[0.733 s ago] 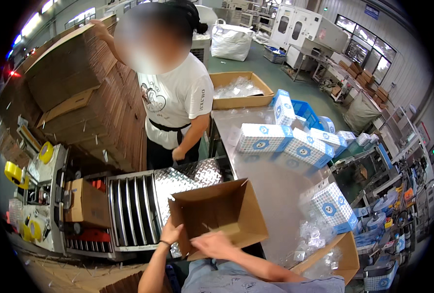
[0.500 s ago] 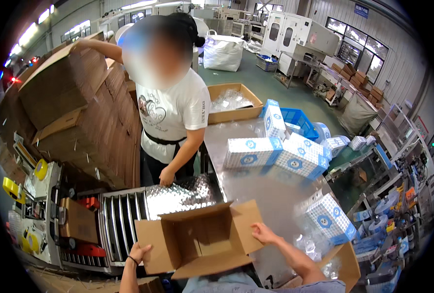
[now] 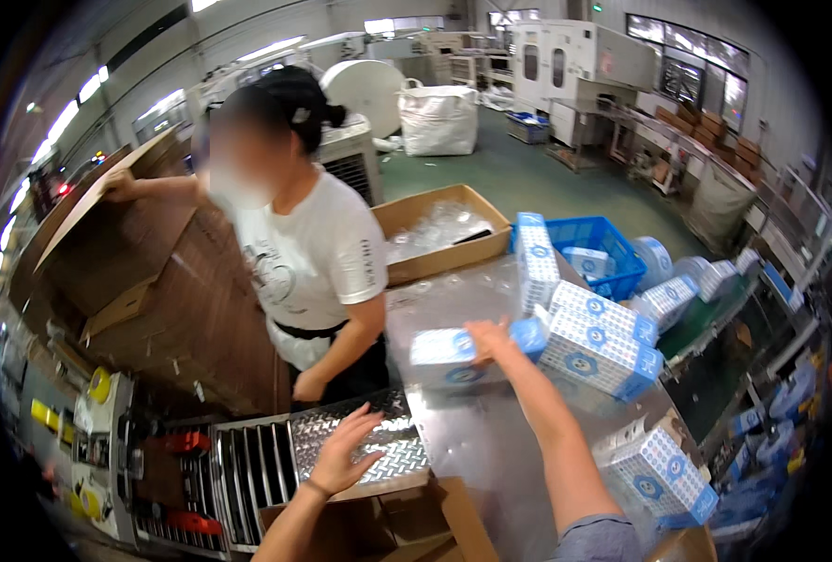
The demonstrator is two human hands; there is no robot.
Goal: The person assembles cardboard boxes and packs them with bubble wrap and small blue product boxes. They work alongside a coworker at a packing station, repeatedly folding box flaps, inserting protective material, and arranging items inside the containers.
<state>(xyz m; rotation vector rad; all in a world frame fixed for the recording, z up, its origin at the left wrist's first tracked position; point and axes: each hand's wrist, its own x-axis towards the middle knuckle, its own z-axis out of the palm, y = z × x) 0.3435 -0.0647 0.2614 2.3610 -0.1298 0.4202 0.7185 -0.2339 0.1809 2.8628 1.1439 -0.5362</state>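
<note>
My right hand (image 3: 491, 343) reaches across the metal table and grips a white-and-blue patterned box (image 3: 442, 350) from above, its fingers over the middle. The box lies on its long side and looks slightly blurred. My left hand (image 3: 343, 453) is open, fingers spread, holding nothing. It hovers over the diamond-patterned metal plate (image 3: 393, 440). Below it, close to my body, stands an open cardboard carton (image 3: 463, 525) with raised flaps, partly cut off by the lower edge.
More patterned boxes (image 3: 596, 342) lie right, near a blue basket (image 3: 622, 273). A cardboard box of clear plastic (image 3: 477, 201) stands at the far side. Left are a roller conveyor (image 3: 247, 478) and stacked cardboard (image 3: 191, 328). Beside it a person (image 3: 318, 253) holds a cardboard sheet.
Both my hands have let go of the carton's flaps. My right hand has gone forward and gripped a box, which has shifted toward me. The carton sits lower in view.
</note>
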